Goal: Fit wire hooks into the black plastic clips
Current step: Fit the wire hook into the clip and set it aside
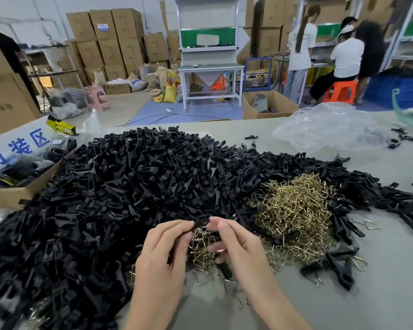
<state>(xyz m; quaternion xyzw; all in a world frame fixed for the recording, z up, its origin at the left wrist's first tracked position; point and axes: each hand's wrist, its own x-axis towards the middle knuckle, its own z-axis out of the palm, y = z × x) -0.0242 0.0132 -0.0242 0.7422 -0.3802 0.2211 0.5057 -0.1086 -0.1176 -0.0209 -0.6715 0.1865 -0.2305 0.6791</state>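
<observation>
A huge heap of black plastic clips (134, 186) covers the left and middle of the table. A tangle of brass-coloured wire hooks (293, 210) lies to its right, and more hooks spread under my hands. One black clip (201, 222) is held up between both hands. My left hand (165, 256) pinches its left end with thumb and fingers. My right hand (234, 246) pinches its right end. Whether a wire hook sits in that clip is hidden by my fingers.
A few fitted clips with hooks (339, 265) lie at the right. A cardboard box (12, 194) stands at the left edge, and crumpled clear plastic (329, 127) lies at the far right. People work at benches behind, among stacked cartons.
</observation>
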